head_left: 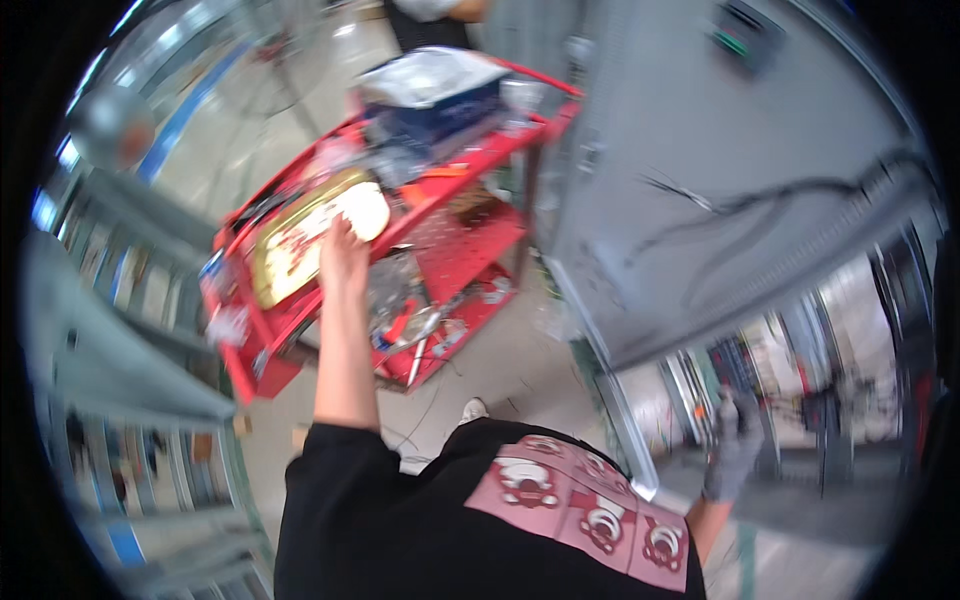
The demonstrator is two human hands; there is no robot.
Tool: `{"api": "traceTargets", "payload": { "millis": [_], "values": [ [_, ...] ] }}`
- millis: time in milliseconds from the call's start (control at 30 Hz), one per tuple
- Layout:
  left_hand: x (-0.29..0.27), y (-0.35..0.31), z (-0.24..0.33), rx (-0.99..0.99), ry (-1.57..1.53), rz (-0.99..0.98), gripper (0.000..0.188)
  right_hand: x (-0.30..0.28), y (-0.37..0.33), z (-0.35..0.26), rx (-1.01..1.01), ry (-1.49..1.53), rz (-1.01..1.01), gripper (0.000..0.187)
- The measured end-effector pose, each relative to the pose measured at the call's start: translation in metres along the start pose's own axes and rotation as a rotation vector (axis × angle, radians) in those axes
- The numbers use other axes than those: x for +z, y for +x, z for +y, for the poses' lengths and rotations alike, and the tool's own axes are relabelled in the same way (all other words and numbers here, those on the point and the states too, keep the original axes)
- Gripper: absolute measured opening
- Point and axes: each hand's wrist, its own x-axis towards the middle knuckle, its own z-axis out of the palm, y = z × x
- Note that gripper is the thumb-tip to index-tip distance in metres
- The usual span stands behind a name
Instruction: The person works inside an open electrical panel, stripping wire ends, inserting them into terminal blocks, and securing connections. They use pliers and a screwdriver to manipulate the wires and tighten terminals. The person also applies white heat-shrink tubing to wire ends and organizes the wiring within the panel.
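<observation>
My bare left hand reaches over a shiny yellow tray on the top shelf of a red cart. Small reddish pieces lie in the tray, just beyond my fingertips. Motion smears those fingers, so I cannot tell whether they touch or pinch anything. On the far right, my right hand wears a grey glove and is raised beside the open lower part of a grey cabinet. Its fingers are blurred too, and whether something is in them cannot be made out.
A dark blue box topped with a clear plastic bag stands on the red cart. Tools and bags fill its lower shelf. Black cables with bare ends hang across the cabinet panel. Another person stands beyond the cart.
</observation>
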Motion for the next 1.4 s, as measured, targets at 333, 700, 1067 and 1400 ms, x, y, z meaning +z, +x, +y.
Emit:
{"api": "traceTargets", "payload": {
  "millis": [333, 700, 1067, 1400],
  "values": [
    [0.22, -0.281, -0.143, -0.341, 0.418, -1.17, 0.022, 0.03, 0.0, -0.021, -0.175, 0.094, -0.144, 0.023],
    [0.295, -0.367, -0.196, -0.339, 0.259, -1.243, 0.016, -0.065, -0.037, 0.018, -0.093, 0.109, -0.017, 0.019],
    [0.339, -0.395, -0.231, -0.505, 0.293, -1.377, 0.018, -0.106, -0.021, 0.032, 0.076, 0.17, 0.117, 0.014],
    [0.375, -0.36, -0.291, -0.561, 0.137, -1.515, 0.011, -0.104, 0.026, 0.028, 0.21, 0.125, 0.183, 0.019]
  ]
}}
